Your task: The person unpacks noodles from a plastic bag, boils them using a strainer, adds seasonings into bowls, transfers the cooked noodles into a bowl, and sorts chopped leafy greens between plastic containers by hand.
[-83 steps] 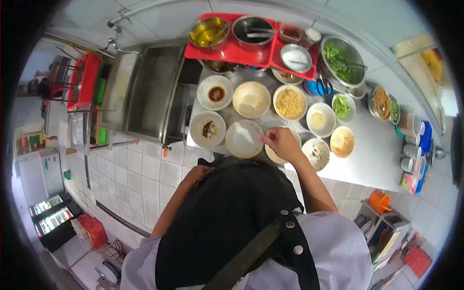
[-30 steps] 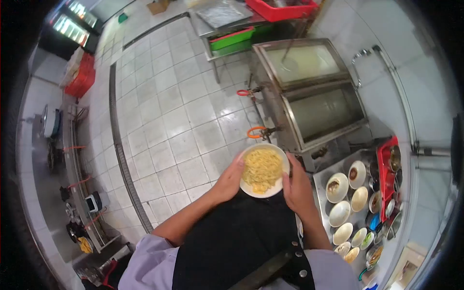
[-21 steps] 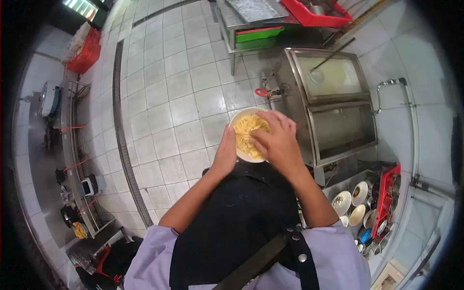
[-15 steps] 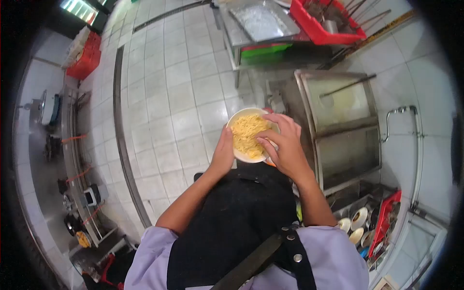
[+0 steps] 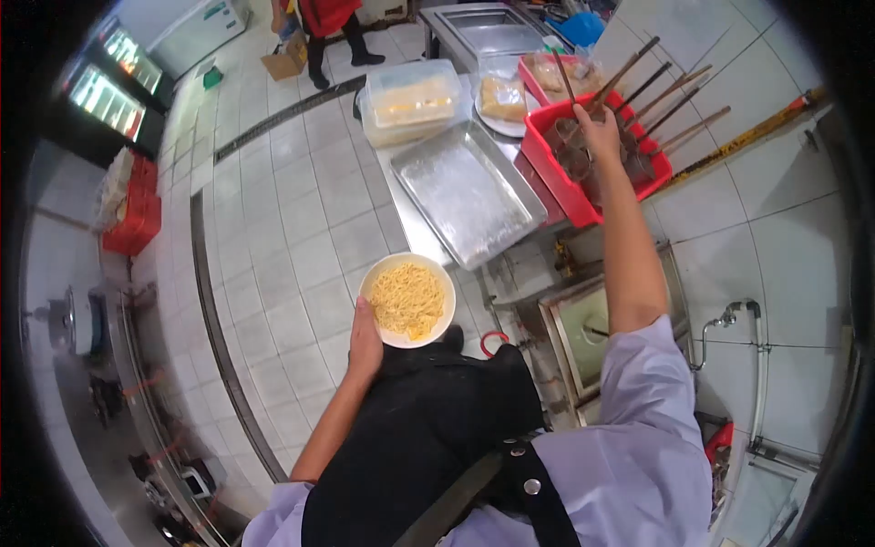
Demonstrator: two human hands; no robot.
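My left hand holds a white bowl level at its lower left side, the thumb lying along the rim. Yellow noodles fill much of the bowl. Stretched far forward, my right hand is over a red plastic basket. Its fingers are closed round the wooden handle of a strainer. Several other long-handled strainers stand in the same basket, their wire heads partly hidden by my hand and the basket wall.
A metal tray lies on the steel table before me. Behind it are a lidded plastic tub and a plate with bagged food. A basin with cloudy liquid stands at right. Far off, a person stands near a cardboard box.
My right hand has left the noodles and reached forward to the basket, closing on a handle. The bowl has moved left and lower in view, and the view has tilted towards the table.
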